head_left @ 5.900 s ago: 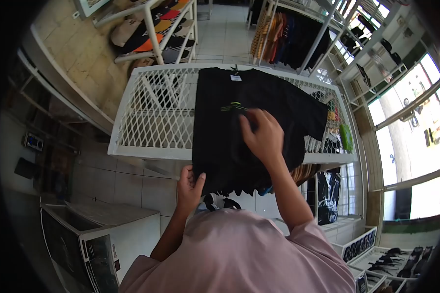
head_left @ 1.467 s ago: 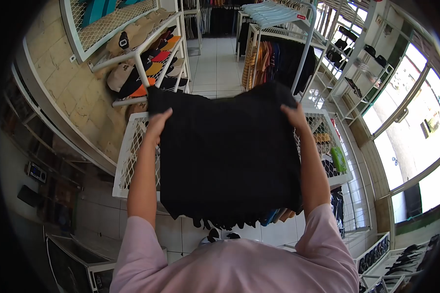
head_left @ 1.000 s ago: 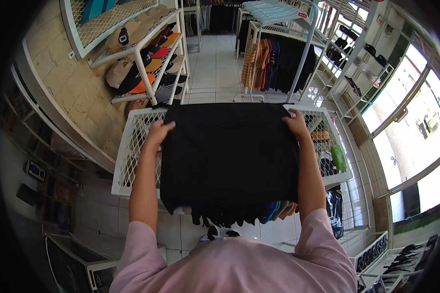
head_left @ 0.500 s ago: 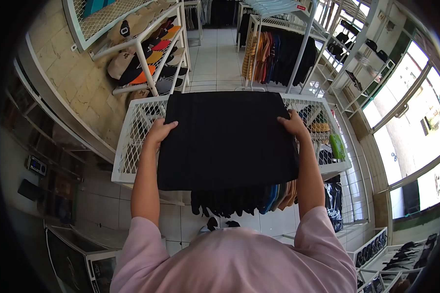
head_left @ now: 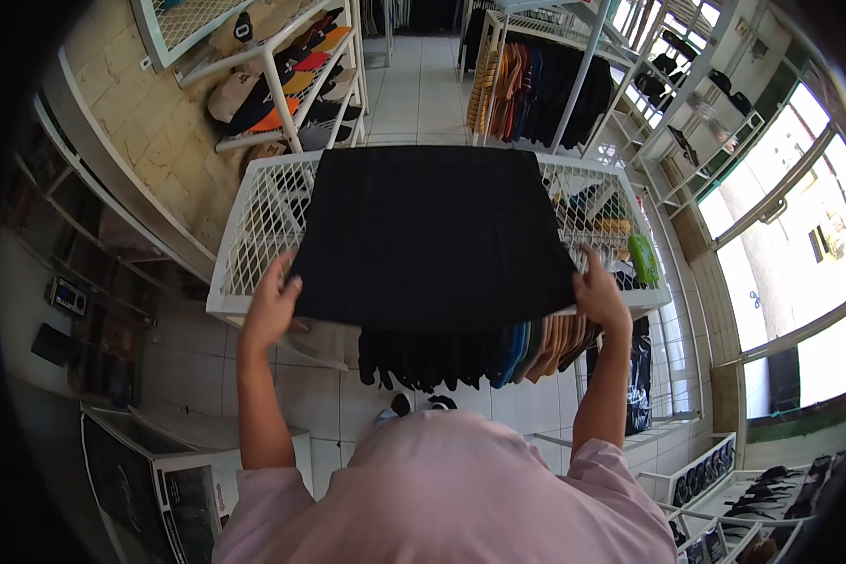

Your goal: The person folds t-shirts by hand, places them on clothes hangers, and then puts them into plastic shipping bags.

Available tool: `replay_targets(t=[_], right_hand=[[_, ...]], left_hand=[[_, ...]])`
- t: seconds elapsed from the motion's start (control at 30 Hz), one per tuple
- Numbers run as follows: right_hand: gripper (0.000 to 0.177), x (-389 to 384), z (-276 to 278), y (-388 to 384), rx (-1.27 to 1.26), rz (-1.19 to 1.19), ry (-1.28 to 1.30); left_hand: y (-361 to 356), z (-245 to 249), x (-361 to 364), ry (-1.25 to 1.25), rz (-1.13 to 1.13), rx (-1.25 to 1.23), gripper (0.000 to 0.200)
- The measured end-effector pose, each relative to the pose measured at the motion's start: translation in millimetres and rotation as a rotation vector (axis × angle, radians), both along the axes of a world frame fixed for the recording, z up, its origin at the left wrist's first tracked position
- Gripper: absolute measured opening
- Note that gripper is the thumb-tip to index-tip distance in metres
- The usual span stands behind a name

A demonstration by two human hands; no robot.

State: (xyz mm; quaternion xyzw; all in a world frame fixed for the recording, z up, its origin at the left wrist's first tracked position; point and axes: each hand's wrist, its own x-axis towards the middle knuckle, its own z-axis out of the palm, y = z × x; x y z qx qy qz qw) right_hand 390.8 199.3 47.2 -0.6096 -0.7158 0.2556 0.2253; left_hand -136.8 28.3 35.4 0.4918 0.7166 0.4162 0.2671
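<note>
A black piece of folded cloth [head_left: 432, 235], perhaps a garment, lies spread across the top of a white mesh rack [head_left: 240, 240], its near edge hanging over the front. My left hand [head_left: 271, 308] grips its left edge close to the near corner, thumb on top. On the opposite side, my right hand [head_left: 602, 293] has hold of the right edge near the other front corner. The undersides of the cloth and some fingertips are hidden.
Several hanging garments [head_left: 423, 359] fill the rail under the mesh top. A green packet [head_left: 643, 259] sits at its right end. Caps line a shelf [head_left: 296, 103] at the upper left. Another clothes rack [head_left: 555, 89] stands beyond, and glass doors [head_left: 771, 216] are on the right.
Both hands have slid toward me along the cloth's side edges, from the middle to the near corners. The cloth now lies lower and flatter on the rack, and the view has shifted slightly.
</note>
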Motion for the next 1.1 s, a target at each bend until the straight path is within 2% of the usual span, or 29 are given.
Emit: replay_targets(t=[0.03,0.07,0.1,0.13,0.2,0.27,0.33,0.4,0.43,0.57,0.77,0.97,1.07,1.1], right_hand=[[0.06,0,11,3,-0.005,0.004,0.036],[0.051,-15,46,-14,0.005,-0.038,0.17],[0.049,-15,62,-18,0.065,-0.057,0.258],[0.047,-14,65,-22,0.122,-0.079,0.346],[0.045,-5,56,-33,0.14,-0.11,0.362],[0.043,3,34,-36,0.096,-0.144,0.407],[0.037,16,-19,-35,0.13,-0.11,0.243],[0.032,14,-34,-52,0.219,-0.085,0.114],[0.036,17,-39,-56,0.242,-0.076,0.019],[0.048,9,-28,-82,0.299,-0.133,0.03],[0.04,23,-48,-84,0.476,0.031,-0.054],[0.026,29,-47,-79,0.403,0.024,0.196],[0.026,25,-32,-80,0.549,-0.012,0.342],[0.028,25,-26,-81,0.634,-0.023,0.348]], left_hand=[[4,0,-6,0.067,0.005,0.12,0.051],[9,7,-8,0.161,0.023,0.285,0.046],[5,37,5,-0.129,0.075,0.232,0.042],[-6,76,32,-0.271,0.152,0.178,0.035],[-11,66,22,-0.094,0.205,0.207,0.029],[-18,35,21,-0.131,0.222,0.08,0.028],[-22,-5,22,-0.146,0.232,0.005,0.029],[-29,-33,31,-0.138,0.244,-0.041,0.031],[-32,-36,35,-0.157,0.281,0.003,0.032],[-36,-35,43,-0.146,0.302,-0.016,0.032],[-41,-36,55,-0.191,0.317,-0.001,0.036],[-40,-43,56,-0.236,0.338,0.08,0.034],[-40,-39,42,-0.3,0.319,0.218,0.029],[-42,-24,48,-0.296,0.322,0.283,0.027]])
